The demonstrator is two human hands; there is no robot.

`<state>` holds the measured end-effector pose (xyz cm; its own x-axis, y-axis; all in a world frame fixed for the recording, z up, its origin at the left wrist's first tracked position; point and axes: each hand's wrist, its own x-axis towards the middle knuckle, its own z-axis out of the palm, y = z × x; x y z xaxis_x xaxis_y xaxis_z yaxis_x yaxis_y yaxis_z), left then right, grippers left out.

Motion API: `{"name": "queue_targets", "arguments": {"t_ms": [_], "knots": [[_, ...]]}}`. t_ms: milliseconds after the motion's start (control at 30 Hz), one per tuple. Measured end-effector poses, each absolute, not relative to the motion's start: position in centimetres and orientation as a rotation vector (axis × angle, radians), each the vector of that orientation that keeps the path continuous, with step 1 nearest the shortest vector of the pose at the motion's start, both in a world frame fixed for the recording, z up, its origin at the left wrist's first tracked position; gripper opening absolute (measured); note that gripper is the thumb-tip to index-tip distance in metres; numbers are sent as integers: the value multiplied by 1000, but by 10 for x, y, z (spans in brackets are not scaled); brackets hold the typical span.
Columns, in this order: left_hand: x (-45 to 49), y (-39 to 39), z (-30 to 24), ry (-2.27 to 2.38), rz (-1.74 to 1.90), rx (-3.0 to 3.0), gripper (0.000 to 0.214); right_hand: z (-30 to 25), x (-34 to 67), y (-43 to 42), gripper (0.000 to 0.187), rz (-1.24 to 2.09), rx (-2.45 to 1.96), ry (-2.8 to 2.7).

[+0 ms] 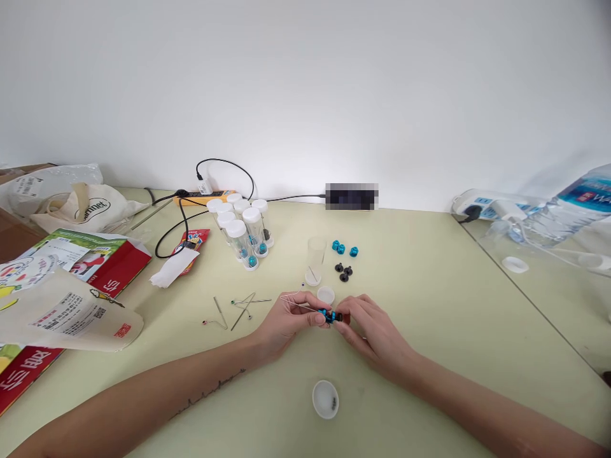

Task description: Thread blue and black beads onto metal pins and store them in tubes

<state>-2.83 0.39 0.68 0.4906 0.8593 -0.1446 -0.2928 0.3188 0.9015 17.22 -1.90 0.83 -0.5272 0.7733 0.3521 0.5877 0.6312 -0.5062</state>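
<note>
My left hand (pixel 286 323) is closed around a small shiny blue metal part (pixel 327 314). A thin pale rod or wire (pixel 305 308) also runs out from between its fingers. From the other side, the fingertips of my right hand (pixel 375 331) pinch a small black part (pixel 338 317) at the right end of the blue one; whether the two are joined I cannot tell. Just beyond my fingers lie a white cap (pixel 326 295) and an upright clear tube (pixel 316 254) with a thin rod inside. Three blue parts (pixel 340 249) and three black flanged parts (pixel 344 272) sit behind my right hand.
Several white-capped tubes (pixel 236 230) stand at the back left. Thin metal rods with wires (pixel 241 308) lie left of my hands. A white dish (pixel 325 410) holding tiny dark pieces is in front. A plastic cup (pixel 90 312) is far left, a water bottle (pixel 563 207) far right.
</note>
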Motion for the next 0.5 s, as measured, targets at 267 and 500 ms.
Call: {"name": "queue_targets", "arguments": {"t_ms": [267,500], "knots": [[-28,3,6,712,842,939,21,8,171,-19,5,425,-1050,-2283],[-25,2,8,742,891,928,25,9,171,-20,19,416,-1055,-2220]]}}
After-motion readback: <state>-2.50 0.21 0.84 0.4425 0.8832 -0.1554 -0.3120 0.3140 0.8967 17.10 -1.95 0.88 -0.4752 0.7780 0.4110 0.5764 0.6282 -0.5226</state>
